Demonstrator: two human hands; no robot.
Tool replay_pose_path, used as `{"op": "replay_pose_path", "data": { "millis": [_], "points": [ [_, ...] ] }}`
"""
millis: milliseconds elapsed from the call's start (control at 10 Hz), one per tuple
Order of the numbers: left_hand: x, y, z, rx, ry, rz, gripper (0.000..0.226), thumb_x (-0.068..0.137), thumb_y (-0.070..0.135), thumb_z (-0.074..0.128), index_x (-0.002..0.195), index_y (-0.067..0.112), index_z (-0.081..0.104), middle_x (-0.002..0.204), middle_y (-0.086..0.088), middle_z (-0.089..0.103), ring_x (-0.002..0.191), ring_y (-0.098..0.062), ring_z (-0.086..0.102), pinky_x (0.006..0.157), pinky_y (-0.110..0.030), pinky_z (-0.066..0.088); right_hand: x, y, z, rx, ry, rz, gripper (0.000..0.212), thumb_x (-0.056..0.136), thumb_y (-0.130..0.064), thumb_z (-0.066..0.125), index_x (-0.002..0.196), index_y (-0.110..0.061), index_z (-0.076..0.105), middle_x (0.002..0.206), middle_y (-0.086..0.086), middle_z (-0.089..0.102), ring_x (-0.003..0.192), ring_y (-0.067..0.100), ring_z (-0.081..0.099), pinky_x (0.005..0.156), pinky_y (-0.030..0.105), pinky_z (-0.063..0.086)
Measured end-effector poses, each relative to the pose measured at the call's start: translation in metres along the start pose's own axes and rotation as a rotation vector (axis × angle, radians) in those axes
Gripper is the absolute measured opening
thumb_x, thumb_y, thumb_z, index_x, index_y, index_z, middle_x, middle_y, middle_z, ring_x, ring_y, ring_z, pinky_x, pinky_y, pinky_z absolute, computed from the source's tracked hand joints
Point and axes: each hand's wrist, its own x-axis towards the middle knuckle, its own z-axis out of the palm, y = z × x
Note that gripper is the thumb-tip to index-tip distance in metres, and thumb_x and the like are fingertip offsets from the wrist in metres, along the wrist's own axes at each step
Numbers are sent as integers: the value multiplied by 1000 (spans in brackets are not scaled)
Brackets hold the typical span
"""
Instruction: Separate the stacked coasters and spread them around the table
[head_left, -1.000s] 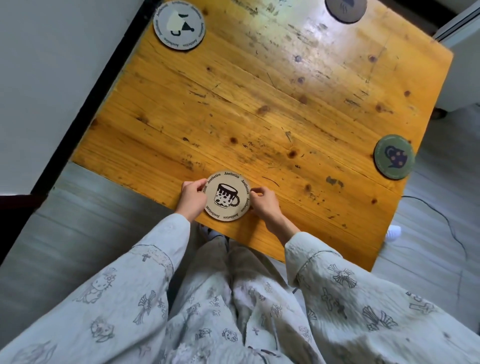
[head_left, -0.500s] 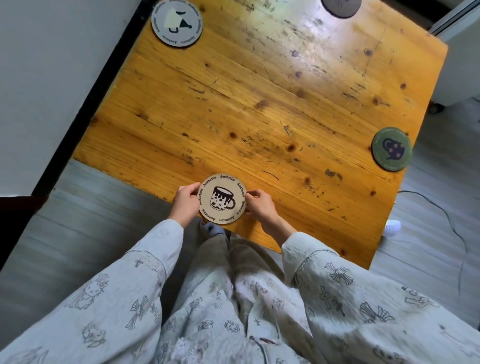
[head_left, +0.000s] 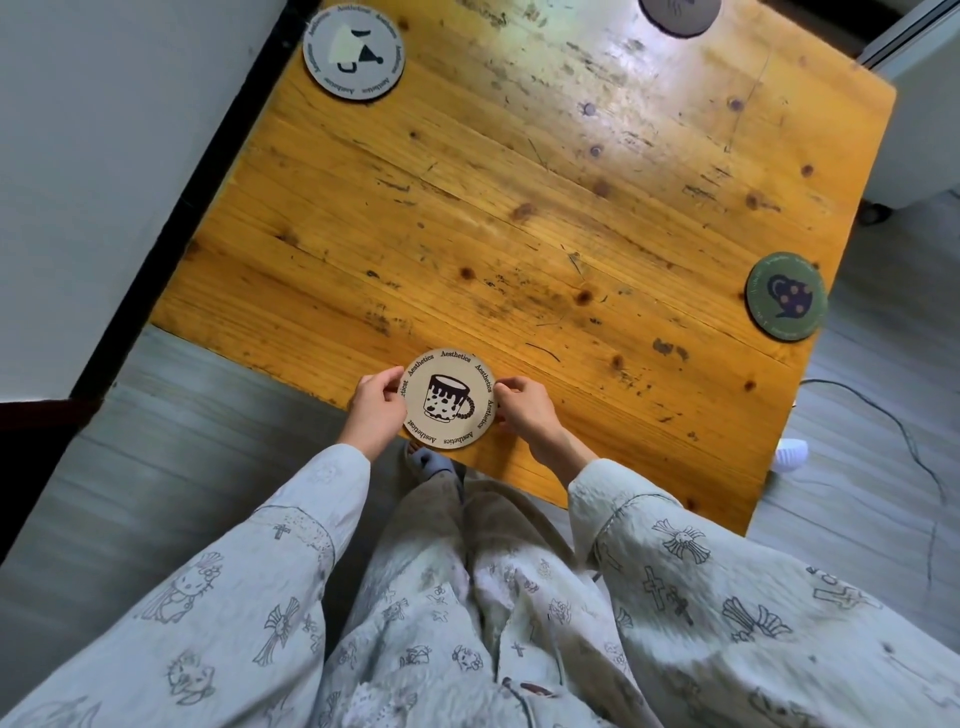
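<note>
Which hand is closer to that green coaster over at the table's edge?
Right. The right hand sits on the beige coaster's side facing the green coaster; the left hand holds the far side.

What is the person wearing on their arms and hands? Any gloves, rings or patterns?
Both hands are bare: the left hand and right hand show no gloves, and no rings or watch can be seen. Each arm wears a loose, pale grey-white crinkled fabric sleeve with a stitched cuff, printed with small dark line drawings: crosses, cartoon cat faces and winged or bow-like shapes. The trousers carry the same print.

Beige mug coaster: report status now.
Left hand and right hand pinch beige mug coaster at near table edge. Three coasters already spread. Nothing obstructing.
</note>
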Motion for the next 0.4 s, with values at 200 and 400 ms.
{"op": "replay_pose_path", "data": {
  "millis": [200,400],
  "points": [
    [16,24,3,283,-23,176,45,89,9,40,133,13,39,140,-10,40,129,-27,32,110,-42,28,15,-7,-22,-330,96,-237,33,94,-21,46,122,-5,54,125,17,59,111,27,55,93,37,47],
    [59,65,20,708,-69,386,60,88,27,49,141,31,20,156,-2,6,143,-25,2,114,-55,7,60,-25,-78,-675,343,-370,57,88,-29,57,139,-16,35,147,16,34,137,33,28,110,52,30]
  ]
}}
